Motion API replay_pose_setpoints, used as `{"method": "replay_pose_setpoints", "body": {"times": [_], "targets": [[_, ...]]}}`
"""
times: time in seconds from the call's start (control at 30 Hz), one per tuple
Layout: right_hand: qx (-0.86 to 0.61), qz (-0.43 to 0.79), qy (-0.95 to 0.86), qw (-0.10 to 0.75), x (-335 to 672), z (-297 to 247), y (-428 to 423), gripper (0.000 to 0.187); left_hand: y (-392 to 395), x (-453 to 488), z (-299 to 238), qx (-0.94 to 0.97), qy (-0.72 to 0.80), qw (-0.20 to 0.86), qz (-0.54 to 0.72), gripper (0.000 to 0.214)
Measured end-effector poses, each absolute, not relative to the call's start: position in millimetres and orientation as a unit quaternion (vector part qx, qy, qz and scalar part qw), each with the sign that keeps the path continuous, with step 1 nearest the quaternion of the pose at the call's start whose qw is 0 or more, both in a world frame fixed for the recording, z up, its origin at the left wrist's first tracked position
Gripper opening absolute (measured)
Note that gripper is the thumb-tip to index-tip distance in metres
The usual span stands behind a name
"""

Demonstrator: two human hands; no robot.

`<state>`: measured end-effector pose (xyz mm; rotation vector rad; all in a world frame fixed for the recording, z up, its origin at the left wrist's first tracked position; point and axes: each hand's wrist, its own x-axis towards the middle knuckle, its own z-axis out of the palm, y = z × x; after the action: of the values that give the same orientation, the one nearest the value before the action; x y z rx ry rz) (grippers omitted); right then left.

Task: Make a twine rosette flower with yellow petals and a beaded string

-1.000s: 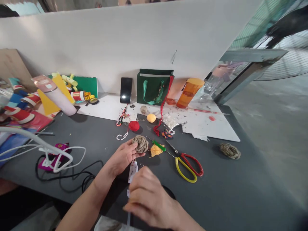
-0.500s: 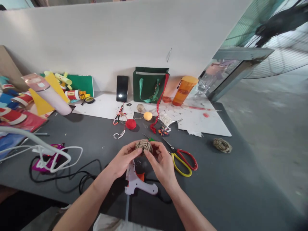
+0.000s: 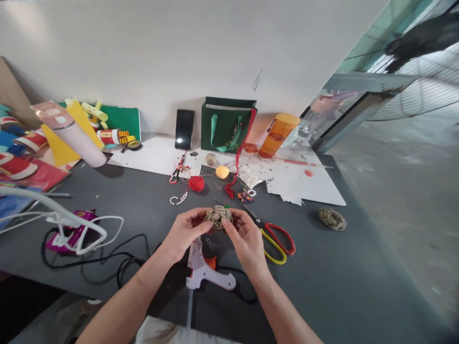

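A coiled jute-rope rosette [image 3: 218, 217] is held just above the dark grey table [image 3: 358, 282]. My left hand [image 3: 184, 233] pinches its left side and my right hand [image 3: 245, 239] pinches its right side, fingers of both closed on it. A white and orange glue gun [image 3: 206, 272] lies on the table right under my hands. Scissors with red and yellow handles [image 3: 274, 236] lie just right of my right hand. A second rope coil [image 3: 332, 219] rests further right.
Behind my hands lie a red ball [image 3: 196, 183], a yellow ball [image 3: 222, 172], bead strings [image 3: 178, 199] and white paper sheets [image 3: 304, 184]. A green gift bag [image 3: 225, 125], phone [image 3: 184, 129] and orange bottle [image 3: 278, 135] stand at the wall. Black cables [image 3: 107, 260] and white wire [image 3: 71, 222] lie left.
My right hand has let go of the glue gun, which now lies on the table, and has come up to grip the rope rosette together with my left hand.
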<state>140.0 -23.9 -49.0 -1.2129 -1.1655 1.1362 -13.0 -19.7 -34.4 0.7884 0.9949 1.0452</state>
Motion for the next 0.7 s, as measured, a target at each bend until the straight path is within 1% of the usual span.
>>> {"method": "replay_pose_setpoints", "body": {"times": [0.1, 0.17, 0.4, 0.57, 0.63, 0.7], "targets": [[-0.52, 0.418, -0.544, 0.509, 139.3, -48.9, -26.6, 0.021, -20.0, -11.3, -34.9, 0.357, 0.457, 0.667, 0.468, 0.04], [-0.518, 0.401, -0.564, 0.502, 138.7, -48.6, -27.8, 0.019, -20.1, -9.7, -35.8, 0.359, 0.464, 0.654, 0.477, 0.036], [-0.503, 0.42, -0.565, 0.501, 137.1, -50.7, -27.5, 0.029, -20.1, -8.3, -36.8, 0.376, 0.497, 0.61, 0.489, 0.026], [-0.503, 0.438, -0.555, 0.498, 139.7, -52.8, -26.0, 0.024, -19.8, -9.5, -38.1, 0.364, 0.476, 0.649, 0.469, 0.035], [-0.507, 0.42, -0.565, 0.497, 140.0, -53.5, -26.4, 0.024, -19.5, -9.5, -38.5, 0.371, 0.48, 0.644, 0.467, 0.038], [-0.509, 0.4, -0.58, 0.495, 139.7, -53.8, -27.1, 0.025, -19.3, -9.3, -38.5, 0.382, 0.492, 0.619, 0.479, 0.037]]}}
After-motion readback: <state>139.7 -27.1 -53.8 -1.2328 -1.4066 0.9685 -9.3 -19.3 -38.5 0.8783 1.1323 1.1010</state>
